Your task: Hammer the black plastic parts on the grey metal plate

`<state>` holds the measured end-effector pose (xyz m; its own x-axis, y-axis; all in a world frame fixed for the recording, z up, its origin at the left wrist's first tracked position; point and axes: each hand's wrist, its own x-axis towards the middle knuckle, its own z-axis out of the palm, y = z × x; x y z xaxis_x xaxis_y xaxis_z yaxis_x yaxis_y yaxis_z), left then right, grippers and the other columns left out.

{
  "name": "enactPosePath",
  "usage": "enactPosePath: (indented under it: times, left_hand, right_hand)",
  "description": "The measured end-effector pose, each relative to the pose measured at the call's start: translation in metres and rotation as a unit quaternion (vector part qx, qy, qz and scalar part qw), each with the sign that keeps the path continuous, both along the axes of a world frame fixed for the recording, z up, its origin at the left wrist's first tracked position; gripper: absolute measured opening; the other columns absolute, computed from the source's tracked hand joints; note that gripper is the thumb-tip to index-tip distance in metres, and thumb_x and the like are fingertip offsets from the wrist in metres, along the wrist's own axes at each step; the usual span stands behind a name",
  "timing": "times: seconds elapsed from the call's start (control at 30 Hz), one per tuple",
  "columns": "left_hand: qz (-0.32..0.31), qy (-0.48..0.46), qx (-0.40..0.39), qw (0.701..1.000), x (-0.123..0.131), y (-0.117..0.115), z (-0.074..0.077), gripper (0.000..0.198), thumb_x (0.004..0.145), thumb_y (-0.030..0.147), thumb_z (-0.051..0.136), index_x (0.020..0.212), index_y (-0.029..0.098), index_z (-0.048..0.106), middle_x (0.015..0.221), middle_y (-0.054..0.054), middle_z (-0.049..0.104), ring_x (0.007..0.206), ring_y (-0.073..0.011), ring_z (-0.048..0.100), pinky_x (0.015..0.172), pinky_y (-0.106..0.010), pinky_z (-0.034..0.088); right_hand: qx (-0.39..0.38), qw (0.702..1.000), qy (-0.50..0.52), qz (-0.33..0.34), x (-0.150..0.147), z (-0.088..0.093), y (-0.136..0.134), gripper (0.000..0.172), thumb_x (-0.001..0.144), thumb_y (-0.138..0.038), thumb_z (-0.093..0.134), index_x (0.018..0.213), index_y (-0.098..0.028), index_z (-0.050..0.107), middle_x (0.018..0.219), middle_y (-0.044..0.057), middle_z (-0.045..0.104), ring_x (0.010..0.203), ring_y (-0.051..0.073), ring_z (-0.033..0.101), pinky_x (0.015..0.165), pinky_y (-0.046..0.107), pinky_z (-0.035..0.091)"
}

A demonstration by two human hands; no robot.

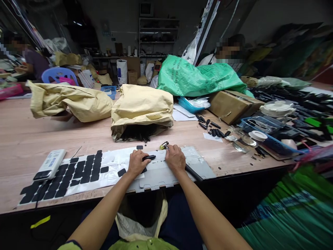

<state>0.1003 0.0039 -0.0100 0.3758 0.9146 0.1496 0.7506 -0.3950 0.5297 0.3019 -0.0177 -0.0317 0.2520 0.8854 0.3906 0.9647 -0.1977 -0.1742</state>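
Note:
My left hand [137, 162] is closed on a small black tube-shaped part [149, 157], pressing it down at the grey board [161, 173]. A small hammer is in my right hand [176, 159], its yellow-and-metal head [164, 145] sticking out beyond the fingers. Its black handle [194, 172] passes under the palm toward the table's front edge. The hammer head is apart from the black part. Left of my hands lies a white sheet of black rounded-square stickers [85, 170], with a few loose ones near my left hand.
An open tan sack [143, 104] holding black parts lies ahead, beside another tan sack [70, 100]. A white device [50, 165] rests on the stickers. Several black parts [214, 132], a cardboard box [229, 107] and a blue tray [270, 135] stand to the right. Two people sit beyond.

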Motion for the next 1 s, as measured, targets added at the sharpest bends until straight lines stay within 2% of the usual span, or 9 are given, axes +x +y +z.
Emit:
enactPosePath:
  times: [0.17,0.3,0.43,0.57,0.7,0.83,1.0]
  left_hand:
    - [0.003,-0.025,-0.010,1.000,-0.002,0.004,-0.003,0.017,0.078,0.029,0.074,0.093,0.023,0.069,0.089,-0.001,0.066,0.092,-0.0215,0.052,0.082,-0.035,0.037]
    - [0.007,-0.035,-0.022,0.999,-0.001,0.004,-0.002,0.015,0.077,0.028,0.074,0.090,0.023,0.069,0.087,0.000,0.065,0.091,-0.0210,0.052,0.082,-0.034,0.037]
    - [0.005,-0.046,-0.026,0.999,-0.001,0.005,-0.003,0.014,0.077,0.029,0.074,0.089,0.024,0.070,0.087,0.000,0.065,0.091,-0.0206,0.052,0.082,-0.035,0.037]
    - [0.002,-0.050,-0.028,0.998,-0.001,0.005,-0.004,0.013,0.078,0.030,0.073,0.089,0.024,0.070,0.087,0.000,0.066,0.090,-0.0205,0.052,0.081,-0.034,0.037]
    - [0.006,-0.049,-0.023,0.999,-0.001,0.005,-0.004,0.012,0.078,0.031,0.073,0.089,0.025,0.071,0.086,0.000,0.065,0.091,-0.0208,0.052,0.081,-0.034,0.036]
    - [0.009,-0.042,-0.028,0.999,-0.001,0.004,-0.003,0.012,0.079,0.031,0.072,0.089,0.025,0.072,0.087,0.000,0.066,0.091,-0.0208,0.052,0.081,-0.034,0.036]
    - [0.006,-0.035,-0.025,0.999,-0.001,0.003,-0.002,0.011,0.079,0.031,0.072,0.088,0.026,0.072,0.088,0.000,0.066,0.091,-0.0211,0.053,0.081,-0.034,0.037]
  right_hand:
    - [0.012,1.000,0.017,0.015,0.003,0.001,0.000,0.023,0.088,-0.019,0.050,0.106,-0.018,0.063,0.095,0.008,0.061,0.088,0.021,0.051,0.070,0.029,0.035]
    - [0.015,0.994,0.101,0.032,0.003,0.008,-0.003,0.024,0.089,-0.019,0.048,0.106,-0.020,0.066,0.094,0.007,0.064,0.086,0.020,0.055,0.071,0.029,0.040]
    - [0.070,0.973,0.187,0.116,-0.011,0.019,-0.015,0.028,0.093,-0.024,0.044,0.109,-0.018,0.065,0.093,0.007,0.067,0.083,0.019,0.060,0.074,0.029,0.045]
    - [0.095,0.958,0.209,0.173,-0.029,0.028,-0.031,0.027,0.094,-0.025,0.045,0.107,-0.017,0.067,0.090,0.007,0.068,0.082,0.019,0.062,0.075,0.029,0.047]
    - [0.124,0.955,0.204,0.175,-0.040,0.028,-0.042,0.030,0.096,-0.026,0.042,0.114,-0.017,0.064,0.095,0.008,0.068,0.087,0.019,0.063,0.078,0.029,0.048]
    - [0.079,0.968,0.189,0.149,-0.041,0.024,-0.045,0.030,0.095,-0.026,0.042,0.109,-0.017,0.066,0.090,0.007,0.067,0.082,0.019,0.062,0.074,0.029,0.048]
    - [0.083,0.957,0.227,0.159,-0.046,0.032,-0.043,0.030,0.095,-0.027,0.042,0.112,-0.018,0.065,0.097,0.009,0.067,0.089,0.019,0.063,0.080,0.029,0.048]
